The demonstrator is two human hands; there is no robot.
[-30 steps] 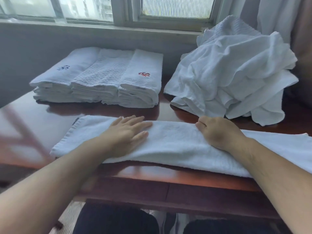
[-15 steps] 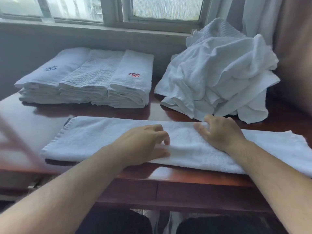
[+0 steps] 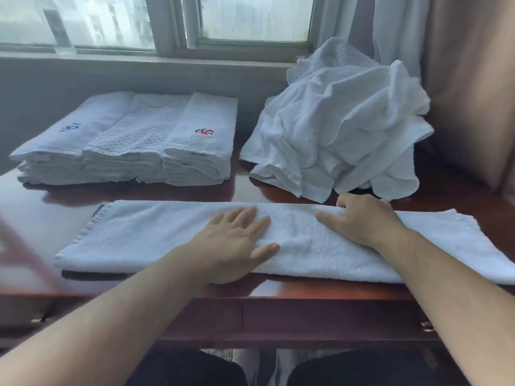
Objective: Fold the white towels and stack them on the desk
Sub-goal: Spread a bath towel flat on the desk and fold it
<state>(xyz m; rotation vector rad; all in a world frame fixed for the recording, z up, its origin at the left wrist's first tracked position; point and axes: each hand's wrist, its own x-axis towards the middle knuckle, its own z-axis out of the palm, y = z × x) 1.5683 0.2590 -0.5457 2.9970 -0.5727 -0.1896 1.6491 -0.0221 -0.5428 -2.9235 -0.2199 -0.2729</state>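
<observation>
A long white towel [image 3: 139, 235], folded into a strip, lies across the front of the dark wooden desk [image 3: 306, 286]. My left hand [image 3: 237, 243] presses flat on its middle with straight fingers. My right hand [image 3: 365, 218] is just to the right, thumb lying on the cloth and fingers curled over the strip's far edge. Three stacks of folded white towels [image 3: 133, 140] stand side by side at the back left. A crumpled pile of unfolded white towels [image 3: 334, 129] sits at the back right, close behind my right hand.
A window and its grey sill [image 3: 111, 58] run behind the desk. A beige curtain [image 3: 468, 79] hangs at the right, beside the pile. The desk's front edge and a drawer front lie just under the strip, with my dark-clothed knees below.
My left hand, flat a second ago and curled half a second ago, lies flat again nearer the towel's middle. My right hand stayed at the far edge. The view shifted slightly.
</observation>
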